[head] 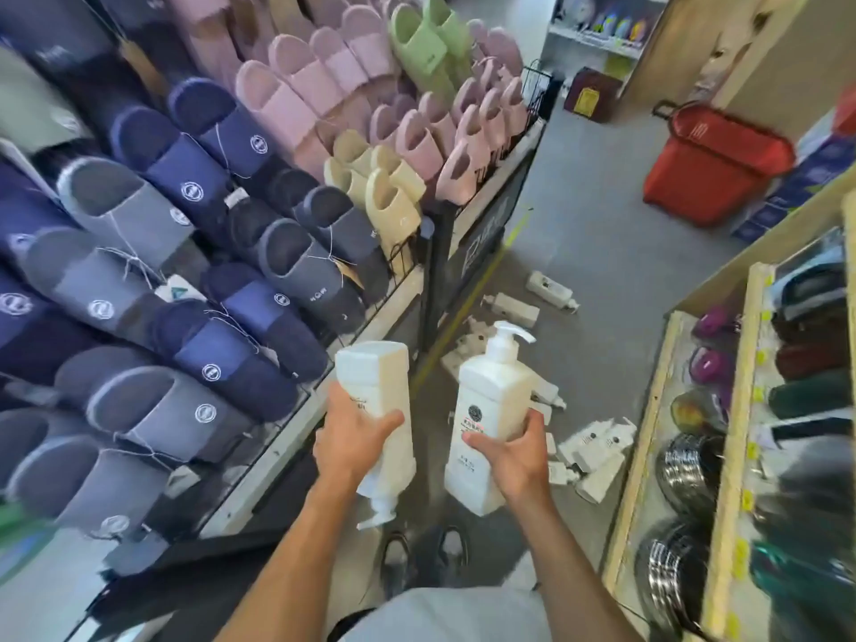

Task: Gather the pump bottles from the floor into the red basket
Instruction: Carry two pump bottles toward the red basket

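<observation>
The left hand [354,433] grips one pump bottle [377,400] nozzle-down; the right hand [512,456] grips another bottle [486,410] nozzle-up; the red basket [713,169] stands well ahead to the right, nearer the right hand; more bottles [514,309] lie on the floor [602,252] between

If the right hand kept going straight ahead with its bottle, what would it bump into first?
Probably the white pump bottles on the floor. The right hand points up the aisle, holding its bottle upright. The red basket sits farther off, to the right. Depth is hard to judge here.
</observation>
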